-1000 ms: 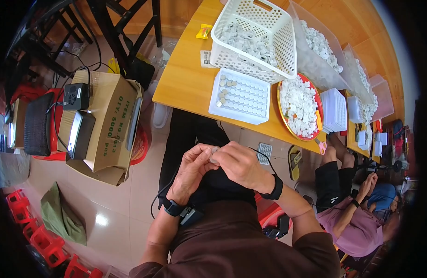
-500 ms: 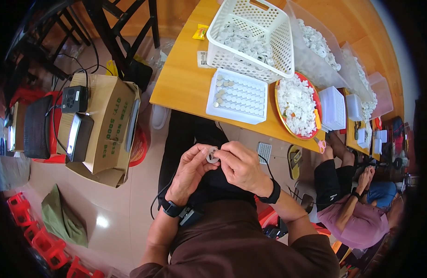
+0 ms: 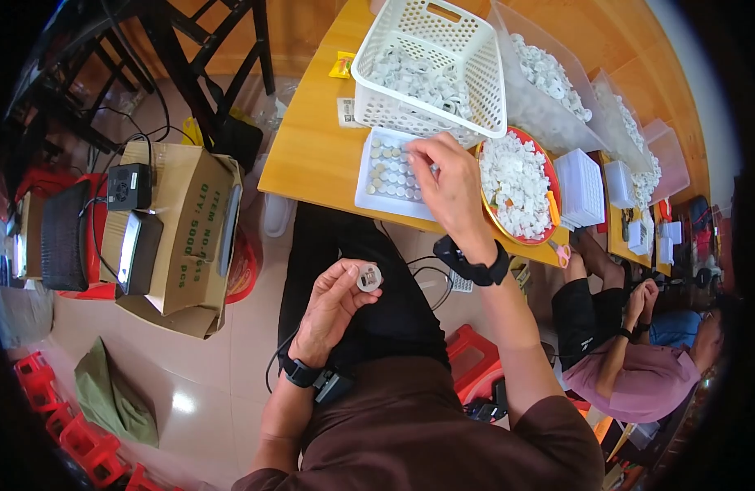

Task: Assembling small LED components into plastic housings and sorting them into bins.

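Observation:
In my left hand (image 3: 332,303), above my lap, a small round white plastic case (image 3: 368,277) is pinched between thumb and fingers. Its face is turned up and shows small dark and metallic parts inside. My right hand (image 3: 447,176) is over the right part of a white tray (image 3: 363,199) on the table. Its fingers are bent toward the thumb, and whatever is between the tips is too small to make out. Rows of round pockets fill the tray, with several silvery button cells (image 3: 377,168) at its left side.
Behind the tray stands a white perforated basket (image 3: 377,106) of white parts. A red-rimmed bowl (image 3: 552,164) heaped with white pieces is at its right, near pink scissors (image 3: 562,255). A cardboard box (image 3: 189,237) stands at left. Another person (image 3: 631,368) sits at right.
My right hand has left the round case and moved up and forward to the tray. My left hand still holds the case, its face now more visible.

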